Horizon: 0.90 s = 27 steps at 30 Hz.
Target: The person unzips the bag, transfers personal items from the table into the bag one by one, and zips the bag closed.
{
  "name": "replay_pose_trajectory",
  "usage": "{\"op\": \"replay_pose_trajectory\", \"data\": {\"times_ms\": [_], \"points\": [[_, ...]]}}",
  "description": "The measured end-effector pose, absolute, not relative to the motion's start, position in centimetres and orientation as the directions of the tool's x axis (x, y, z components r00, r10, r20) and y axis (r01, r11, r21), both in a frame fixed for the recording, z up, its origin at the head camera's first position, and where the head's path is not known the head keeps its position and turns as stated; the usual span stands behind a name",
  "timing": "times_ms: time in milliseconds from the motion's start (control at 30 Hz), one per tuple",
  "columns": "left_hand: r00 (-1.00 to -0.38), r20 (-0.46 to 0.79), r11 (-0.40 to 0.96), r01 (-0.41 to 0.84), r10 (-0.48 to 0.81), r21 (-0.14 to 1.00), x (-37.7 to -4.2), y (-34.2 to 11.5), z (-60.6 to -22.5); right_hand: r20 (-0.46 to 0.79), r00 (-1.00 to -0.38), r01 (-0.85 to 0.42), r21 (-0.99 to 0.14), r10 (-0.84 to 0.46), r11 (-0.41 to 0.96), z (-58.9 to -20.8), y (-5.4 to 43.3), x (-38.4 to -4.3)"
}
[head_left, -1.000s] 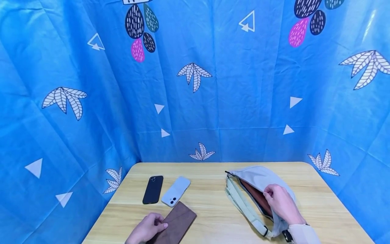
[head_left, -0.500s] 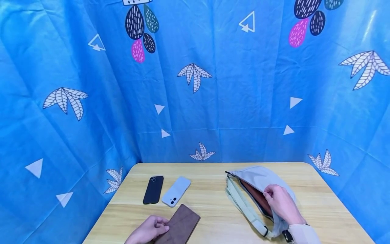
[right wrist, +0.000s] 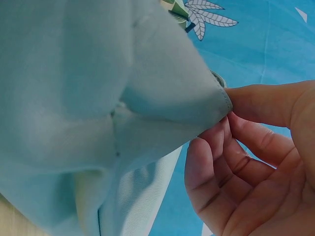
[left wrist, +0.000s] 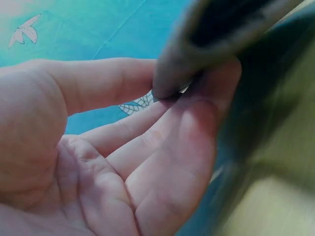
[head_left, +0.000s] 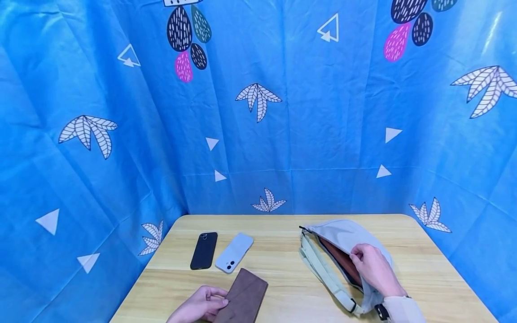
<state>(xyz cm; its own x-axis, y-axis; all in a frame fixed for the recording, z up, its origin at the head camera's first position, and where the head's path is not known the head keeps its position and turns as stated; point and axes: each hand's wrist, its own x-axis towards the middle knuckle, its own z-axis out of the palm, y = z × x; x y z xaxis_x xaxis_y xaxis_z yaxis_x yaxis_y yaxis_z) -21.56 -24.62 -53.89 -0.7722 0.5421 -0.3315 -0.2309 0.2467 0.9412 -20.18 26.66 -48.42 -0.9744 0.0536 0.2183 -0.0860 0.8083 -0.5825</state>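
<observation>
My left hand [head_left: 202, 303] pinches the near left edge of a flat brown wallet [head_left: 244, 294] between thumb and fingers. Close up in the left wrist view, the folded edge of the wallet [left wrist: 179, 59] lies between thumb and fingertips. On the right, a pale grey waist bag [head_left: 343, 235] rests on the table with its zip opening spread and a reddish-brown lining [head_left: 339, 258] showing. My right hand [head_left: 375, 271] pinches the rim of that opening. The right wrist view shows the thumb and fingers on a corner of the bag fabric [right wrist: 172, 93].
A black phone [head_left: 203, 251] and a pale lilac phone [head_left: 234, 252] lie side by side beyond my left hand, camera ends showing. The bag's pale green strap [head_left: 323, 271] runs along its left side. A blue patterned curtain [head_left: 323, 188] hangs behind the wooden table [head_left: 278, 242].
My left hand and the wallet have shifted a little to the right. The right hand keeps its hold on the bag in the same spot, and both phones stay put.
</observation>
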Motion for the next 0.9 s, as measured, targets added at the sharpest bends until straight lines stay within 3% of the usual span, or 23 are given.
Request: {"op": "replay_pose_trajectory", "data": {"times_ms": [267,667,900], "points": [[-0.766,-0.348,0.178,-0.3,0.541,0.937,-21.6,-24.4,-54.2,0.207,-0.977,-0.088,-0.587,0.044,0.805,-48.4,26.7,-20.2],[-0.712,-0.293,0.005,-0.377,0.638,0.926,-22.0,-23.9,-54.2,0.201,-0.978,-0.079,-0.592,0.052,0.802,-48.4,26.5,-20.2],[-0.723,-0.262,-0.048,-0.378,0.639,0.925,-22.1,-23.3,-54.2,0.208,-0.977,-0.082,-0.583,0.05,0.808,-48.4,26.5,-20.2]]}}
